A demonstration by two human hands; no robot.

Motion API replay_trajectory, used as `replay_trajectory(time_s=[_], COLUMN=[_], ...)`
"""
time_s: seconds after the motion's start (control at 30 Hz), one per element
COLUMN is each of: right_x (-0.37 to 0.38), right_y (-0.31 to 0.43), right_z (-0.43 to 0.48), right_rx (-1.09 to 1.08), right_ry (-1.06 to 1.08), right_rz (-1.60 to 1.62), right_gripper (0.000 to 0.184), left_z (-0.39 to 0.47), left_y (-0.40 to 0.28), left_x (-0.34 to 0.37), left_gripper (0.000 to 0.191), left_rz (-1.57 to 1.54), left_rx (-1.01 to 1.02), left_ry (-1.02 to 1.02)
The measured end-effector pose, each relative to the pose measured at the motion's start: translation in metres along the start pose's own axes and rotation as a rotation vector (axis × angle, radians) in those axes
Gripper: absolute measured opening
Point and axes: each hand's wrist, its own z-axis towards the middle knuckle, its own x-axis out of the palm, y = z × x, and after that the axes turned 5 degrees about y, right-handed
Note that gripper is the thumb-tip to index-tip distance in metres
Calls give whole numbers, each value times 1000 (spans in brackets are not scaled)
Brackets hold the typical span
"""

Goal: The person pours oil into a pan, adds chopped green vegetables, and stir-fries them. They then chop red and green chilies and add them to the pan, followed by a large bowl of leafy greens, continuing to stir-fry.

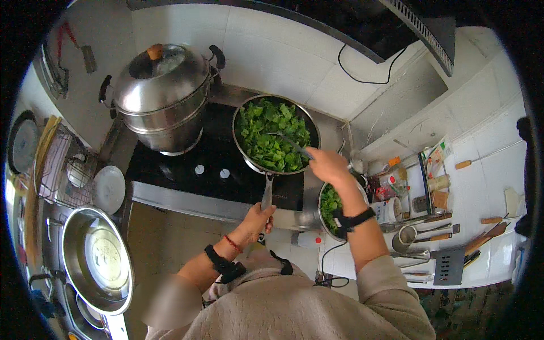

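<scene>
A frying pan (315,123) full of chopped leafy greens (272,123) sits on the right side of the black glass cooktop (182,170). My left hand (258,222) grips the end of its long handle (267,191). My right hand (329,163) reaches over the pan's right rim and holds a dark spatula (293,144), whose far end is in among the greens. Under my right forearm stands a metal bowl (321,212) with more cut greens (330,202), partly hidden by the arm and a black wrist strap.
A lidded steel steamer pot (165,95) occupies the left burner. Left of me are a white plate (109,190), a steel pan (72,246) with liquid and a wire dish rack (83,170). Bottles, jars and a utensil rack (448,265) line the right wall. A range hood (361,25) overhangs.
</scene>
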Motion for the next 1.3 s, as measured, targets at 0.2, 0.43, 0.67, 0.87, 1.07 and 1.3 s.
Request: replay_trajectory(time_s=[0.2,0.43,0.67,0.87,1.07,1.3], right_x=[-46,-41,-41,47,32,17], right_y=[-108,-138,-181,-163,-152,-101], right_z=[5,83,131,143,103,34], right_rx=[-49,122,397,186,32,-277], right_ry=[-63,103,681,809,478,-62], right_rz=[188,537,719,1292,1015,302], right_gripper=[45,37,22,23,49,45], left_z=[-5,-9,-11,-9,-9,-6], left_y=[-2,-6,-14,-15,-12,-12], left_x=[-3,-1,-17,-13,-15,-15], left_gripper=[30,32,47,56,66,37], left_rz=[8,19,97,160,161,137], left_rx=[-32,-38,-100,-126,-68,-57], left_ry=[0,-45,-22,-40,17,11])
